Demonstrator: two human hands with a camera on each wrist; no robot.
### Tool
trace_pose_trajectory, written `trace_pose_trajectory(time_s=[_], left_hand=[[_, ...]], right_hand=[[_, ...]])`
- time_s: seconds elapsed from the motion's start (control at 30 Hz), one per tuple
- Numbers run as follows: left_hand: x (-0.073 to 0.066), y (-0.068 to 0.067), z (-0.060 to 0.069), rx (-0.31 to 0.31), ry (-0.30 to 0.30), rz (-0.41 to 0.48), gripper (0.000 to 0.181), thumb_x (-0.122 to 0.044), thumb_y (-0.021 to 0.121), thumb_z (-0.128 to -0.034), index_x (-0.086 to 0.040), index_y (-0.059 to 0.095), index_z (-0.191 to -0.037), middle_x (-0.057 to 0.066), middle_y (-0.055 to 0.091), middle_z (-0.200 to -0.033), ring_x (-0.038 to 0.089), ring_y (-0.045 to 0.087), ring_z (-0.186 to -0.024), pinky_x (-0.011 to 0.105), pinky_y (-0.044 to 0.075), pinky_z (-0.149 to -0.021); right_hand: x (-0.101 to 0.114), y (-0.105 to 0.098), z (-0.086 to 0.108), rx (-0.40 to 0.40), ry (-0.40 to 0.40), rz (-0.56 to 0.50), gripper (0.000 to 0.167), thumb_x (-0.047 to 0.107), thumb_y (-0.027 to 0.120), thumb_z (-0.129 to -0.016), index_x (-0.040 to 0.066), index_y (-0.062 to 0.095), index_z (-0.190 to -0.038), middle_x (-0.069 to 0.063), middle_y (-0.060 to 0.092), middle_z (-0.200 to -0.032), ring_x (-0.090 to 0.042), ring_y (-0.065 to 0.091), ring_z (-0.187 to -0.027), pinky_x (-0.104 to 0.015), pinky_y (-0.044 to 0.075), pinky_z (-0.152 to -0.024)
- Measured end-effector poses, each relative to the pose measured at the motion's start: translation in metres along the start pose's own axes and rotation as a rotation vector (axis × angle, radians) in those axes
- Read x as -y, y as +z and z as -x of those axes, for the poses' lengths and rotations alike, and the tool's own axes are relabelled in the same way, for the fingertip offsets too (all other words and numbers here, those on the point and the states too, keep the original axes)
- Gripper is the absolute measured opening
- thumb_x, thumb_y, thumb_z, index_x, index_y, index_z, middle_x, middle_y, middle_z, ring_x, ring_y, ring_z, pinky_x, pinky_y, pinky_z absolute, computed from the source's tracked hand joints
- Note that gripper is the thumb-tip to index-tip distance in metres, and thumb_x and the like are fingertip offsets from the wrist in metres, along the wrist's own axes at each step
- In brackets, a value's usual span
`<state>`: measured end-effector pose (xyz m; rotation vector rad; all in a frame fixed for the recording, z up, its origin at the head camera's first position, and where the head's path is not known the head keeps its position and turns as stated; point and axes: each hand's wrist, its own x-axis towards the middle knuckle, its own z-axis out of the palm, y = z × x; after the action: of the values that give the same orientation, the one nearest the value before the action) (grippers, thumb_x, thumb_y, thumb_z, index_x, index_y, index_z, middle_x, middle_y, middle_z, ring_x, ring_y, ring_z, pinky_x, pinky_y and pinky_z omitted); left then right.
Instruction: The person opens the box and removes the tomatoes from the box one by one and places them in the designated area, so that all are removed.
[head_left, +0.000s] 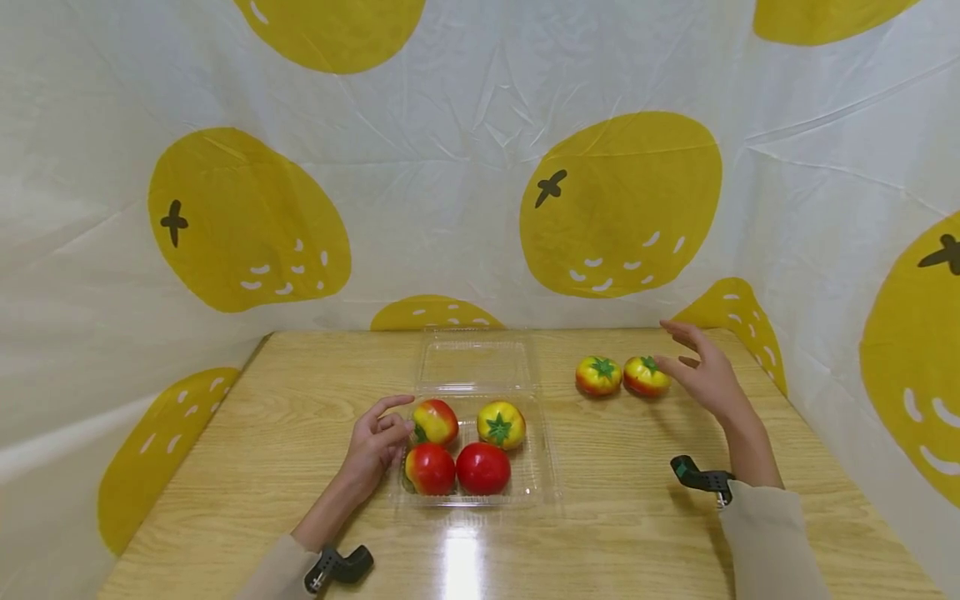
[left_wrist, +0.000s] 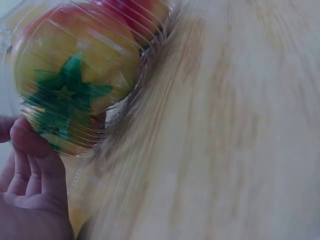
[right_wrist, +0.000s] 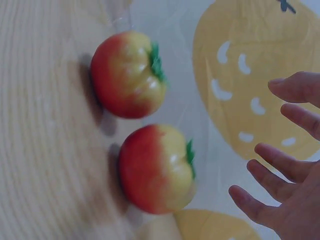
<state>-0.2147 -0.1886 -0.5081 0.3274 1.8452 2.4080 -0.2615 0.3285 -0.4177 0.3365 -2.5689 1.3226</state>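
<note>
A clear plastic clamshell container (head_left: 546,467) lies with its lid (head_left: 476,364) folded back. Several red-and-yellow toy tomatoes sit in its base, among them a yellow-topped tomato (head_left: 504,422) and a red tomato (head_left: 483,468). At the left wall, my left hand (head_left: 372,442) pinches the container's edge between thumb and finger, close to a tomato (left_wrist: 75,65) with a green leafy top. My right hand (head_left: 703,371) hovers with spread fingers by two more tomatoes outside the container, the nearer one (head_left: 647,379) and its neighbour (head_left: 597,377). Nothing is in its grasp.
The wooden table (head_left: 615,517) reaches back to a pale curtain (head_left: 435,233) printed with big yellow fruit, which also hangs along both sides. Each wrist wears a black camera strap, such as the right strap (head_left: 701,477).
</note>
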Motion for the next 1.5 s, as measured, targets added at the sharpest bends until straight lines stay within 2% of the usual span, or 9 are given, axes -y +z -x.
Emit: trace_pose_trajectory(time_s=[0.1, 0.17, 0.27, 0.37, 0.57, 1.13, 1.23, 1.4, 1.5], left_hand=[[-0.001, 0.001, 0.0, -0.027, 0.0, -0.042, 0.051, -0.001, 0.062, -0.0975, 0.007, 0.043, -0.144, -0.006, 0.057, -0.069, 0.007, 0.047, -0.047, 0.016, 0.04, -0.043], [-0.001, 0.002, 0.001, -0.046, 0.003, -0.065, 0.051, 0.0, 0.063, -0.0962, 0.006, 0.045, -0.144, -0.006, 0.056, -0.067, 0.007, 0.046, -0.046, 0.016, 0.038, -0.042], [-0.002, 0.004, 0.001, -0.064, 0.011, -0.074, 0.051, 0.002, 0.063, -0.0947, 0.006, 0.046, -0.143, -0.006, 0.055, -0.066, 0.006, 0.045, -0.046, 0.016, 0.035, -0.042], [-0.002, 0.007, 0.0, -0.071, 0.021, -0.063, 0.051, 0.003, 0.063, -0.0939, 0.008, 0.046, -0.142, -0.006, 0.055, -0.066, 0.005, 0.045, -0.046, 0.015, 0.034, -0.041], [0.001, 0.012, -0.002, -0.082, 0.045, -0.032, 0.049, 0.004, 0.062, -0.0941, 0.008, 0.046, -0.141, -0.007, 0.054, -0.065, 0.006, 0.044, -0.046, 0.015, 0.033, -0.041], [0.006, 0.01, -0.001, -0.099, 0.088, -0.009, 0.051, 0.006, 0.059, -0.0957, 0.012, 0.046, -0.145, -0.003, 0.05, -0.065, 0.007, 0.041, -0.047, 0.018, 0.027, -0.041], [0.006, 0.01, 0.0, -0.097, 0.095, -0.014, 0.051, 0.006, 0.059, -0.0959, 0.013, 0.046, -0.144, -0.003, 0.051, -0.065, 0.007, 0.041, -0.047, 0.02, 0.026, -0.042], [0.005, 0.01, 0.0, -0.087, 0.101, -0.02, 0.051, 0.004, 0.06, -0.0964, 0.013, 0.045, -0.145, -0.003, 0.051, -0.065, 0.012, 0.037, -0.049, 0.028, 0.021, -0.043], [0.006, 0.01, -0.001, -0.079, 0.101, -0.02, 0.051, 0.004, 0.059, -0.0966, 0.012, 0.045, -0.145, -0.003, 0.05, -0.065, 0.015, 0.035, -0.049, 0.03, 0.019, -0.044]], right_hand=[[0.011, 0.002, 0.0, -0.027, -0.031, 0.014, 0.061, 0.014, 0.066, -0.101, 0.005, 0.041, -0.156, -0.025, 0.042, -0.156, -0.046, 0.038, -0.143, -0.066, 0.042, -0.109], [0.018, 0.004, 0.0, -0.052, -0.06, 0.024, 0.058, 0.011, 0.066, -0.1, 0.007, 0.045, -0.154, -0.021, 0.046, -0.153, -0.039, 0.042, -0.142, -0.048, 0.048, -0.111], [0.028, 0.008, 0.0, -0.08, -0.104, 0.027, 0.055, 0.007, 0.066, -0.099, 0.008, 0.05, -0.151, -0.017, 0.05, -0.15, -0.021, 0.047, -0.137, -0.019, 0.048, -0.104], [0.037, 0.011, 0.0, -0.079, -0.138, 0.006, 0.054, 0.0, 0.064, -0.097, 0.009, 0.053, -0.149, -0.014, 0.052, -0.149, -0.006, 0.046, -0.131, -0.007, 0.042, -0.099], [0.049, 0.017, 0.002, -0.047, -0.194, -0.024, 0.059, -0.012, 0.057, -0.091, 0.007, 0.054, -0.147, -0.016, 0.052, -0.148, 0.005, 0.043, -0.13, -0.006, 0.042, -0.098], [0.066, 0.033, 0.002, 0.019, -0.301, -0.044, 0.061, -0.015, 0.054, -0.088, 0.006, 0.055, -0.146, -0.016, 0.055, -0.147, 0.008, 0.046, -0.13, -0.009, 0.046, -0.1], [0.07, 0.037, 0.003, 0.03, -0.311, -0.032, 0.062, -0.016, 0.054, -0.087, 0.006, 0.056, -0.146, -0.016, 0.055, -0.147, -0.001, 0.049, -0.132, -0.011, 0.048, -0.099], [0.074, 0.042, 0.003, 0.052, -0.33, -0.016, 0.063, -0.016, 0.056, -0.087, 0.005, 0.055, -0.146, -0.016, 0.055, -0.147, -0.03, 0.051, -0.134, -0.011, 0.048, -0.1], [0.076, 0.045, 0.003, 0.064, -0.339, -0.007, 0.063, -0.018, 0.056, -0.086, 0.004, 0.056, -0.145, -0.016, 0.057, -0.146, -0.032, 0.051, -0.134, -0.015, 0.051, -0.1]])
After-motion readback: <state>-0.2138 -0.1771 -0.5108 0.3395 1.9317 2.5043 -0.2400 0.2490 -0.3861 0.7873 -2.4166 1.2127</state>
